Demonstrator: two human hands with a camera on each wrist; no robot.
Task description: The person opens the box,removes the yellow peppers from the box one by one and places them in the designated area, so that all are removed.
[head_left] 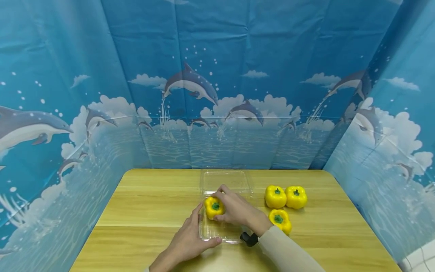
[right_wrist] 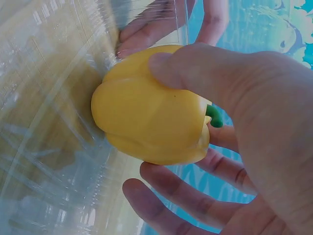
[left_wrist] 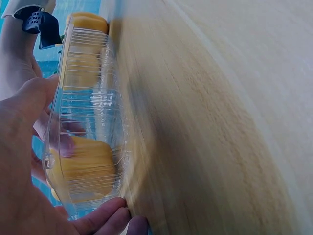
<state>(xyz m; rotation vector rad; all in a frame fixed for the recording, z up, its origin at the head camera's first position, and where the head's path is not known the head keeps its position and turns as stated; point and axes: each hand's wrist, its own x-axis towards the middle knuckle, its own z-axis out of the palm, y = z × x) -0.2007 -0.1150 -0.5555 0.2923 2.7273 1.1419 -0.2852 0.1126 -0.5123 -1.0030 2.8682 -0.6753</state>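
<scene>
My right hand holds a yellow bell pepper with a green stem, inside the left far part of a clear plastic clamshell box. In the right wrist view the thumb presses one side of the pepper, with fingers along the other side, and its base faces the box floor. My left hand grips the box at its near left corner, fingers along the left wall and thumb at the front rim. From the left wrist view, the pepper shows through the ribbed wall of the box.
Three more yellow peppers stand right of the box: one at the back, one beside it, one nearer. The box's open lid lies toward the far edge of the wooden table. A dolphin-print curtain surrounds the table.
</scene>
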